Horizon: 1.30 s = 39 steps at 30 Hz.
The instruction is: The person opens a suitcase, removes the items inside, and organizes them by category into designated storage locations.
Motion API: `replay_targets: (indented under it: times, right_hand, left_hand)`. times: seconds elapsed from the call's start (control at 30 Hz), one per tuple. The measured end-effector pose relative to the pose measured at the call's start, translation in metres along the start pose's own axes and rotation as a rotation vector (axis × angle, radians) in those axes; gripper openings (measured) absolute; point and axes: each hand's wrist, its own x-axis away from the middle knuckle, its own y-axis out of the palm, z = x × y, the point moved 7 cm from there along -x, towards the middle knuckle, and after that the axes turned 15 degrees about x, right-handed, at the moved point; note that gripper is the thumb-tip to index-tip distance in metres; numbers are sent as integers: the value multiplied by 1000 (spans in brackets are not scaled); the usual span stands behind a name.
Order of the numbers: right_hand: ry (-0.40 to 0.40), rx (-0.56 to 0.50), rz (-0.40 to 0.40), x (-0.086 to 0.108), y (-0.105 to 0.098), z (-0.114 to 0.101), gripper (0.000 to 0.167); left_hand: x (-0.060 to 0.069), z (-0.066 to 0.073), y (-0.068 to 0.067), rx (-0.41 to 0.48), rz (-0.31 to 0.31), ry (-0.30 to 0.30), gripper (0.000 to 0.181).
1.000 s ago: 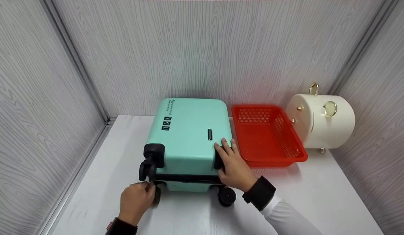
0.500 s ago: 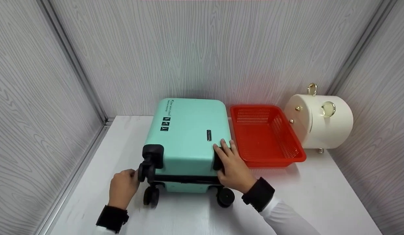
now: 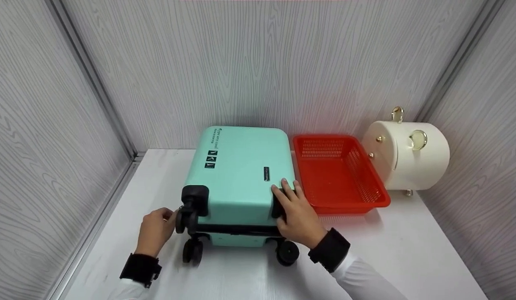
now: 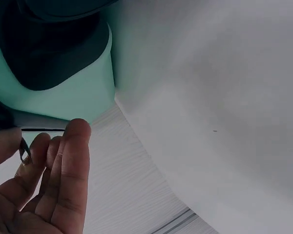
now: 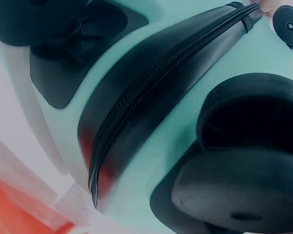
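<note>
A mint-green suitcase [image 3: 241, 162] lies flat, its black wheels toward me. My left hand [image 3: 155, 230] is at its left side, just beyond the near-left upper wheel [image 3: 187, 218]. In the left wrist view, thumb and forefinger pinch a small metal zipper pull [image 4: 25, 152] by the case's black seam. My right hand [image 3: 300, 217] rests over the near-right corner, fingers spread on the shell and partly covering the upper wheel mount there. The right wrist view shows the black zipper [image 5: 136, 92] along the wheel end, its two rows of teeth together.
A red plastic basket [image 3: 333, 183] stands right of the suitcase, close to it. Farther right is a cream round-bodied case [image 3: 420, 162] with gold knobs and a ring. Wood-grain panels [image 3: 258, 62] enclose the white table [image 3: 241, 279] at the back and sides.
My left hand has moved from the near-left wheels leftward and away from me, round the corner to the suitcase's left side. My right hand stays on the near-right corner.
</note>
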Motion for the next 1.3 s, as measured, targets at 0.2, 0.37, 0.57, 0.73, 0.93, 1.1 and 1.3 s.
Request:
replay_targets:
  times: [0.2, 0.37, 0.57, 0.73, 0.93, 1.1, 1.3]
  right_hand:
    - [111, -33, 61, 8, 0, 5, 70]
    - [253, -63, 47, 20, -2, 12, 78]
    - [382, -165, -53, 29, 2, 23, 83]
    - [450, -463, -121, 34, 13, 24, 89]
    - [605, -982, -171, 47, 28, 17, 67]
    - [604, -1125, -198, 47, 28, 14, 49]
    - [600, -1228, -181, 37, 17, 14, 43]
  left_hand:
    - [5, 24, -17, 58, 67, 55, 25]
    - [16, 64, -38, 101, 256, 235, 27]
    - [41, 123, -34, 10, 322, 503, 23]
    - [64, 164, -1, -229, 248, 710, 31]
    - [77, 174, 42, -461, 151, 798, 63]
    - [76, 169, 68, -555, 61, 778, 83]
    - [75, 169, 79, -617, 63, 795, 98]
